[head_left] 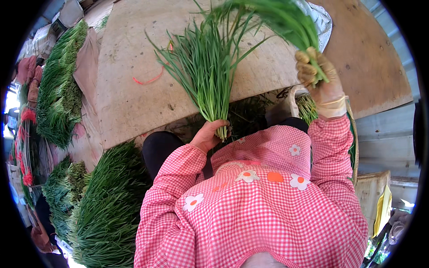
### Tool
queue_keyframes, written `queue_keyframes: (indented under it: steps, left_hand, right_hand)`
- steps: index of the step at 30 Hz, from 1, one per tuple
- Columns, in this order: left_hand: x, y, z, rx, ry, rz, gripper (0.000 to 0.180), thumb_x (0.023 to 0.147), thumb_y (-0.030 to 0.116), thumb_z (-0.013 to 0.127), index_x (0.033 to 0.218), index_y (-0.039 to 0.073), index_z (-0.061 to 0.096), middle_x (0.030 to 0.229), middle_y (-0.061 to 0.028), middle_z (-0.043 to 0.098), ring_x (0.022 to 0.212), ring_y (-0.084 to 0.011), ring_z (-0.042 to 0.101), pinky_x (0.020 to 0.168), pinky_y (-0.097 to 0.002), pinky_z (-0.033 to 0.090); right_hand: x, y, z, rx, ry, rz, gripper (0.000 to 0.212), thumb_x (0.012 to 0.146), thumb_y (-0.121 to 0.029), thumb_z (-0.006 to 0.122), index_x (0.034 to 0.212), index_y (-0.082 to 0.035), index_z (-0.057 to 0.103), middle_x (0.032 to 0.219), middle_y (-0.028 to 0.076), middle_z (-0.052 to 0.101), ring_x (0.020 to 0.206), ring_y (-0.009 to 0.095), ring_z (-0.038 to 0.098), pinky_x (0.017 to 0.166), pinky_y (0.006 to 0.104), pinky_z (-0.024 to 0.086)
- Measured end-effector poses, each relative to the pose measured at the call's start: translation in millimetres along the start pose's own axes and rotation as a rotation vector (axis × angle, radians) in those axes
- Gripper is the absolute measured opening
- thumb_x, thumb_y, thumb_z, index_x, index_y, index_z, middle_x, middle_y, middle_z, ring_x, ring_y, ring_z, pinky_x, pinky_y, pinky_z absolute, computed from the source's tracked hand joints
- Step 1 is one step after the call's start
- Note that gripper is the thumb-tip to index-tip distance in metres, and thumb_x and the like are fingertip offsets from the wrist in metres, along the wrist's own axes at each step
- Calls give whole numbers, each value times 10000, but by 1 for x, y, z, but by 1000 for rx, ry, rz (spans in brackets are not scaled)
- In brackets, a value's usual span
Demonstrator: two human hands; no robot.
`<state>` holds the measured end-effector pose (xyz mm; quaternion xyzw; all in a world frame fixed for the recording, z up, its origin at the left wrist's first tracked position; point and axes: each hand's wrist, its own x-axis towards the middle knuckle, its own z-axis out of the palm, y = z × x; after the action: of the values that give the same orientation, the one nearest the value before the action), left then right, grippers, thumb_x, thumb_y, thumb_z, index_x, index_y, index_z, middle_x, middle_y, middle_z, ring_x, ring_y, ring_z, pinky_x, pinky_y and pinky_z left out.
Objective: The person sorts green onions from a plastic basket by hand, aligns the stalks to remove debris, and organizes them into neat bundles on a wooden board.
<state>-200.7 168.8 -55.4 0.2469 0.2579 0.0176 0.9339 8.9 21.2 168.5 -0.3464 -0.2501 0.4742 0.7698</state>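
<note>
My bare left hand (212, 134) is closed around the pale stem ends of a bunch of garlic chives (210, 73). Their green leaves fan out away from me over the edge of a wooden board (125, 102). Raised at the right, my gloved right hand (319, 76) grips a smaller bunch of chives (286, 22) by the stems. Its leaves sweep to the left, smeared by motion, and their tips reach over the first bunch. A thin red tie (149, 81) lies on the board left of the leaves.
Large stacks of chives stand at the left, one close by (109, 205) and one farther off (62, 85). A white-rimmed container (292, 100) with more stems sits by my right knee. Red ties (27, 147) hang at the far left. Corrugated metal (384, 134) lines the right side.
</note>
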Motion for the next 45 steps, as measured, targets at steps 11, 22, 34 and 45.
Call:
queue_keyframes:
  steps: [11,22,34,45]
  left_hand:
    - [2,-4,1,-83,-54,4,225,781,128,647,962,56,535,769,-33,561,643,-147,533,580,-299,447]
    - [-6,2,13,13,-91,15,393,813,228,625,1146,61,499,1022,-69,594,885,-191,576,786,-335,465]
    - [-5,-18,6,4,-339,-85,451,812,338,603,1116,17,514,1007,-122,604,927,-246,580,877,-390,439]
    - [4,-26,9,-63,-203,-27,355,779,135,622,1100,17,525,994,-101,608,903,-227,594,825,-371,482]
  right_hand:
    - [-18,132,-23,-574,319,55,163,881,-230,539,933,-76,541,740,28,582,592,95,529,514,199,411]
    - [-32,183,-51,-290,118,691,525,811,-578,500,900,-70,600,740,50,636,572,138,597,457,231,444]
    - [-42,194,-61,-212,-46,901,639,849,-626,323,912,-52,598,674,55,593,478,112,514,415,205,390]
    - [-64,153,-57,-710,139,656,461,912,-442,411,812,-25,581,563,14,529,426,77,459,405,191,366]
